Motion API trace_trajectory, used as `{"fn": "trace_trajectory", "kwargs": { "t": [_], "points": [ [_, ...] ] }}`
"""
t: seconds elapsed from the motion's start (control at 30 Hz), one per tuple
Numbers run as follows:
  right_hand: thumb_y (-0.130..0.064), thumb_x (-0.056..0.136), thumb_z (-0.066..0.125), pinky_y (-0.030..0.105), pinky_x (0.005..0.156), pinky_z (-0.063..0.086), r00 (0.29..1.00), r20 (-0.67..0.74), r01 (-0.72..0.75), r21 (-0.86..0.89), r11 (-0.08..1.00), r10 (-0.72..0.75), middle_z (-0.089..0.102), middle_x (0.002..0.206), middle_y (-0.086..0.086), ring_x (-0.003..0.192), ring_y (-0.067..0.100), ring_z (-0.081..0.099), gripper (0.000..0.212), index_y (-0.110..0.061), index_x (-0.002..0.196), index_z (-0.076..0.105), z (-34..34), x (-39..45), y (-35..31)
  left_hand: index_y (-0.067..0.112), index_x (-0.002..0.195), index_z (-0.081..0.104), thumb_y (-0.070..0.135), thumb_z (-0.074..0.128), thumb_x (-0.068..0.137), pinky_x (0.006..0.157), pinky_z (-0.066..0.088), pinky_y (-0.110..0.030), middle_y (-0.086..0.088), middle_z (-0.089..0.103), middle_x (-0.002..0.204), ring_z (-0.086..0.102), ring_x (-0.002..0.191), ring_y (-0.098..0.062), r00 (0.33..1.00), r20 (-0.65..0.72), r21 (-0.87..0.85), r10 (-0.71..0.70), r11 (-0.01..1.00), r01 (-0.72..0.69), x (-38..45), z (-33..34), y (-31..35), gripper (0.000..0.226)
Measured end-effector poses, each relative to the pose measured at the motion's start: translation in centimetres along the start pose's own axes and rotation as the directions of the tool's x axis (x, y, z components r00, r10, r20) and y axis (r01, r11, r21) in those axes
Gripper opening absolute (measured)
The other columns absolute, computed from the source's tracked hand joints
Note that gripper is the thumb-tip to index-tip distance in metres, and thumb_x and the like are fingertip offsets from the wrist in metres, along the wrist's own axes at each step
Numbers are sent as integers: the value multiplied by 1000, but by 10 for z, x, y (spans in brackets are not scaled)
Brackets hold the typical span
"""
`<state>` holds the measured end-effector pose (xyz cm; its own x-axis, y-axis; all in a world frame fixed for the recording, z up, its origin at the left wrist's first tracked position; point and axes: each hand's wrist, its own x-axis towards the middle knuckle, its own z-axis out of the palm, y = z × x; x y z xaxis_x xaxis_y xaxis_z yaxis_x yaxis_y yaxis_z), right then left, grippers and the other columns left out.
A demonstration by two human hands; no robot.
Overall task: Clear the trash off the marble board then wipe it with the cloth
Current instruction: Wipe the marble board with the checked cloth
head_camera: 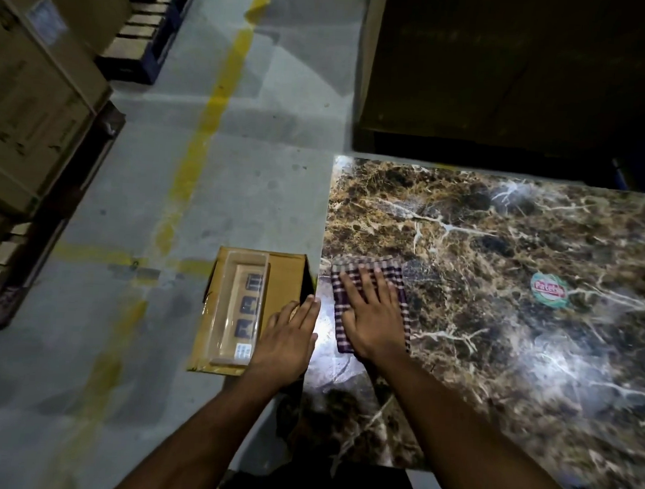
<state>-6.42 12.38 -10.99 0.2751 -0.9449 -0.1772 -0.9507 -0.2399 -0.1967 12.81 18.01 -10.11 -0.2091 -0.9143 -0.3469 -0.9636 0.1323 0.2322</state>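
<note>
The right hand [369, 315] lies palm down on the checked cloth [368, 302], its fingers [364, 281] straight and spread, pointing toward 12 o'clock, the forearm running back toward 5 o'clock and out of view at the bottom edge. The cloth, folded into a rough rectangle with purple and pale checks, lies flat on the marble board [499, 293] near its left edge; much of it is covered by the hand. The left hand [288, 340] reaches forward at about 9 o'clock of the right one, palm down, fingers straight and held close together, their tips at the board's left edge. Whether they touch the edge or hover above it cannot be told.

Just left of the board, on the concrete floor [167, 159], sits a cardboard box [285, 276] with a clear plastic package [239, 307] on top; the left hand hides the box's near right corner, and the small label on the package is too blurred to read. A round green and red sticker [549, 290] lies on the board at 3 o'clock of the cloth; its lettering is not legible. Stacked cartons [30, 113] stand at 10 o'clock, cut off by the frame. A yellow floor line [212, 113] runs toward 12 o'clock.
</note>
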Motion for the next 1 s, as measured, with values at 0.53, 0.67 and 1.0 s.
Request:
{"fn": "trace_trajectory", "kwargs": {
  "t": [0.53, 0.67, 1.0],
  "points": [
    [-45, 91, 17, 53, 127, 2, 990, 10, -138, 52, 989, 138, 4, 171, 9, 158, 33, -4, 74, -33, 163, 0, 8, -24, -50, 16, 133, 59, 23, 68, 86, 90, 50, -37, 2, 68, 123, 52, 118, -21, 981, -163, 12, 107, 994, -107, -40, -2, -6, 48],
    [-43, 94, 28, 51, 127, 4, 998, 14, 57, 55, 997, -58, 3, 172, 5, 158, 28, -5, 72, -35, 163, 8, 19, -62, -51, 15, 123, 66, 19, 73, 78, 82, 51, -37, 0, 72, 113, 56, 110, -24, 978, -167, 24, 123, 992, -121, -50, -1, -6, 47],
    [-42, 95, 28, 51, 127, 3, 1000, -15, -7, 67, 998, 8, 2, 172, 6, 158, 29, -7, 73, -34, 163, 3, 25, -86, -66, 11, 124, 64, 10, 71, 77, 83, 49, -37, -5, 71, 113, 56, 111, -25, 982, -174, -31, 79, 996, -85, -72, 1, 5, 48]
  ]
}}
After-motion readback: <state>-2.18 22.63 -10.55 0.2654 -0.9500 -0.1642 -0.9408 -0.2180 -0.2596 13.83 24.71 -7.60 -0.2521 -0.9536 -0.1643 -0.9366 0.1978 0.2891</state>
